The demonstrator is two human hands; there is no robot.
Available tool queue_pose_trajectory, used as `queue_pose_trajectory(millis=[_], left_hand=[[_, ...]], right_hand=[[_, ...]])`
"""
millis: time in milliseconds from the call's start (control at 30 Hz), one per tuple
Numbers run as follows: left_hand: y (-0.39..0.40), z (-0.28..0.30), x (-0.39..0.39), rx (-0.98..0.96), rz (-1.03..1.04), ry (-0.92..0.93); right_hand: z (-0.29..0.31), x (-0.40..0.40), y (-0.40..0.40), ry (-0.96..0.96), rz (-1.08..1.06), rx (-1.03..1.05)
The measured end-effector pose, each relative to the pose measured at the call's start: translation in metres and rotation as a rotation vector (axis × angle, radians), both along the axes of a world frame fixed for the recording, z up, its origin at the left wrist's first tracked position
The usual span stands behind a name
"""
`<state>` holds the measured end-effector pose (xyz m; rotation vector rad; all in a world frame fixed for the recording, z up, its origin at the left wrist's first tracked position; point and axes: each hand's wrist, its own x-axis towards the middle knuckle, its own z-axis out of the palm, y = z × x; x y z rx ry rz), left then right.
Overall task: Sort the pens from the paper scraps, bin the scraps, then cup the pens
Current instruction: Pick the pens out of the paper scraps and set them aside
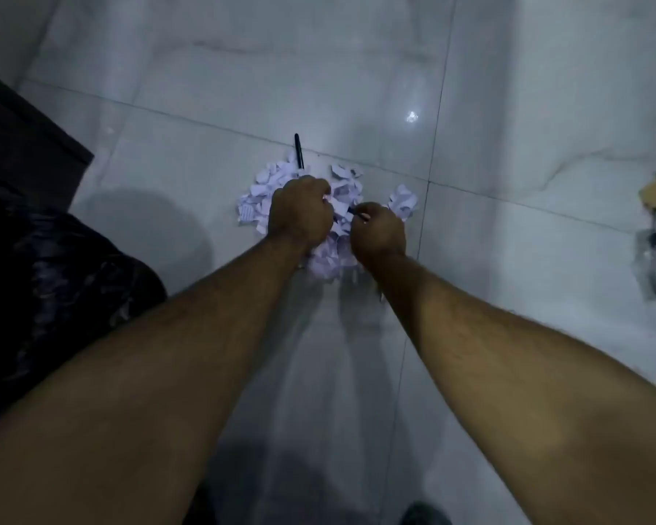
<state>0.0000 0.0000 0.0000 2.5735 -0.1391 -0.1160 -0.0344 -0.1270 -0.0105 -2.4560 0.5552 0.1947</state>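
Down at nine o'clock a dark bag (54, 267) sits, probably the bin, kept near for dumping. Centre, the scraps (260, 191) lie heaped on the floor (508, 108), one pen (299, 151) poking out at twelve. The left hand (300, 210) curls into the paper, seemingly gathering it; the right hand (377, 234) pinches a dark pen tip (353, 211), likely pulling it free.

White paper scraps (260, 193) heaped on floor (black pen (299, 150) at far edge).
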Motion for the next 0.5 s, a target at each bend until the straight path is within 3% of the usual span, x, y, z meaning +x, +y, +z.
queue_pose_trajectory(millis=[100, 233, 367, 500], left_hand=[[-0.003, -0.019, 0.013, 0.114, -0.094, -0.079], [0.003, -0.037, 0.012, 0.323, -0.240, 0.043], [0.009, -0.035, 0.000, 0.260, -0.235, 0.119], [0.010, -0.023, 0.006, 0.130, -0.012, 0.123]], right_hand=[[-0.013, 0.013, -0.008, 0.024, 0.058, -0.126], [-0.027, 0.020, -0.015, 0.150, 0.093, -0.200], [-0.026, 0.011, -0.011, 0.131, 0.132, -0.247], [-0.031, 0.003, -0.007, 0.109, 0.136, -0.223]])
